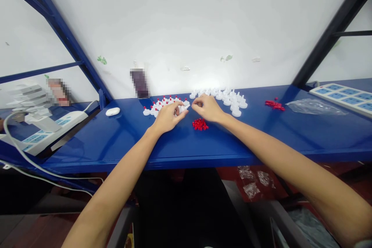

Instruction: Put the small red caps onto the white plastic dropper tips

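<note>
My left hand (171,115) is closed around a white nozzle cap (183,109), its narrow tip pointing right. My right hand (207,107) is held in a pinch just right of that tip; whatever sits between its fingertips is hidden. Below the hands lies a pile of small red caps (200,124). Behind my left hand stand several white nozzle caps with red tips (154,109). Beyond my right hand a group of white nozzle caps without red tips (234,102) stands upright on the blue table (180,147).
Loose red pieces (274,104) and a clear plastic bag (314,106) lie to the right, near a power strip (345,95). On the left are a white earbud case (112,111) and another power strip (58,131) with cables. A phone (140,83) leans on the wall.
</note>
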Demonstrator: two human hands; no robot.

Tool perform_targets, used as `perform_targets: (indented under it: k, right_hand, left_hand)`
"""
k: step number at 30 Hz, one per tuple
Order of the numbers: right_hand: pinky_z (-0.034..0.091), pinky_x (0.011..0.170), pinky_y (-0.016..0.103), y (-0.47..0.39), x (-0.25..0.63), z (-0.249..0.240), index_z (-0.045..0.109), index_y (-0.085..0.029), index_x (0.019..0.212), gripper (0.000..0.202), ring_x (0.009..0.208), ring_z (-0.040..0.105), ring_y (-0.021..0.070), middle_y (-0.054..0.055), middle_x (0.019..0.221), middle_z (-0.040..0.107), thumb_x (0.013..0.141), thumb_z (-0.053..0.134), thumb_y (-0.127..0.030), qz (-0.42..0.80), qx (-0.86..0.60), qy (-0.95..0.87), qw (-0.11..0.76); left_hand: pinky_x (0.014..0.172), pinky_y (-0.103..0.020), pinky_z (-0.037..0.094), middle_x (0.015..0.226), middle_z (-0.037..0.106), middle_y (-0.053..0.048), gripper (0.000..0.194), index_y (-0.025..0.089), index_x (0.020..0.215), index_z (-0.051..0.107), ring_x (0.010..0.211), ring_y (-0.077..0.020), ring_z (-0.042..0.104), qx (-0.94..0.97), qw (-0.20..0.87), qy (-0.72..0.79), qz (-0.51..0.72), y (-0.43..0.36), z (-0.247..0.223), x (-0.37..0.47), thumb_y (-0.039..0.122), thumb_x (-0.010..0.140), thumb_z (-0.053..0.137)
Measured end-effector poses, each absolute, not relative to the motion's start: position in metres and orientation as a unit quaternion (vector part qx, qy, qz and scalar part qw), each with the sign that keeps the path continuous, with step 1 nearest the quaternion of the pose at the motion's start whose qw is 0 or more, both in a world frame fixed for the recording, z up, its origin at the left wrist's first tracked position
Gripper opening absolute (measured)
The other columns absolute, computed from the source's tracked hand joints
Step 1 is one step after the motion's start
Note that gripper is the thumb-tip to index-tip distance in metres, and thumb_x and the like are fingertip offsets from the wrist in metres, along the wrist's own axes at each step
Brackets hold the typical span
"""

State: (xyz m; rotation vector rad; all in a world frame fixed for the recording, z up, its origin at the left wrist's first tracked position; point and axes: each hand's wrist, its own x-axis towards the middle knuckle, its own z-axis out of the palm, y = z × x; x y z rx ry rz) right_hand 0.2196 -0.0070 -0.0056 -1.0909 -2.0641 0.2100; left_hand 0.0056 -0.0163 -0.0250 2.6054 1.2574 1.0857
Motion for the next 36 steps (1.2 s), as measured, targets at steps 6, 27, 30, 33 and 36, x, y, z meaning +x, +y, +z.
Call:
perform_targets:
  k: [6, 27, 30, 33, 36]
  right_hand:
    - [0.037, 0.062, 0.028, 0.005, 0.235, -0.008, 0.073, -0.015, 0.074, 0.026, 0.058, 0.053, 0.0148, 0.002, 0.061, 0.064, 0.082, 0.051, -0.026, 0.088, -0.481, -0.776, 0.398]
    - [0.036, 0.063, 0.028, 0.014, 0.233, -0.019, 0.072, -0.015, 0.072, 0.026, 0.066, 0.058, 0.0168, 0.006, 0.069, 0.069, 0.085, 0.052, -0.025, 0.058, -0.523, -0.791, 0.313]
    - [0.040, 0.068, 0.029, 0.025, 0.252, -0.005, 0.075, -0.015, 0.081, 0.027, 0.070, 0.061, 0.0194, 0.010, 0.076, 0.072, 0.088, 0.051, -0.026, -0.003, -0.548, -0.774, 0.316]
    - [0.045, 0.077, 0.032, 0.045, 0.303, 0.017, 0.076, -0.012, 0.097, 0.032, 0.085, 0.065, 0.0240, 0.015, 0.093, 0.075, 0.090, 0.047, -0.026, -0.081, -0.603, -0.728, 0.315]
    - [0.047, 0.089, 0.035, 0.063, 0.383, 0.034, 0.075, -0.011, 0.106, 0.032, 0.100, 0.065, 0.0273, 0.017, 0.107, 0.074, 0.088, 0.051, -0.022, -0.131, -0.671, -0.694, 0.227]
  left_hand:
    - [0.065, -0.028, 0.042, 0.070, 0.063, 0.001, 0.037, 0.019, 0.112, 0.064, 0.064, -0.0152, 0.059, 0.842, 0.036, 0.407, 0.353, -0.019, -0.024, 0.007, 0.050, 0.094, 0.055]
    - [0.065, -0.028, 0.040, 0.070, 0.063, 0.000, 0.040, 0.016, 0.112, 0.063, 0.065, -0.0158, 0.058, 0.845, 0.059, 0.408, 0.339, -0.023, -0.018, 0.006, 0.049, 0.098, 0.046]
    - [0.065, -0.028, 0.040, 0.070, 0.063, 0.000, 0.040, 0.016, 0.113, 0.063, 0.064, -0.0162, 0.058, 0.843, 0.058, 0.417, 0.334, -0.024, -0.017, 0.006, 0.049, 0.097, 0.046]
    - [0.066, -0.029, 0.040, 0.071, 0.063, -0.001, 0.040, 0.016, 0.113, 0.063, 0.065, -0.0166, 0.058, 0.845, 0.058, 0.422, 0.323, -0.024, -0.017, 0.007, 0.049, 0.097, 0.046]
    - [0.067, -0.029, 0.040, 0.074, 0.064, -0.001, 0.040, 0.016, 0.111, 0.064, 0.066, -0.0162, 0.058, 0.848, 0.056, 0.420, 0.317, -0.024, -0.016, 0.008, 0.049, 0.098, 0.045]
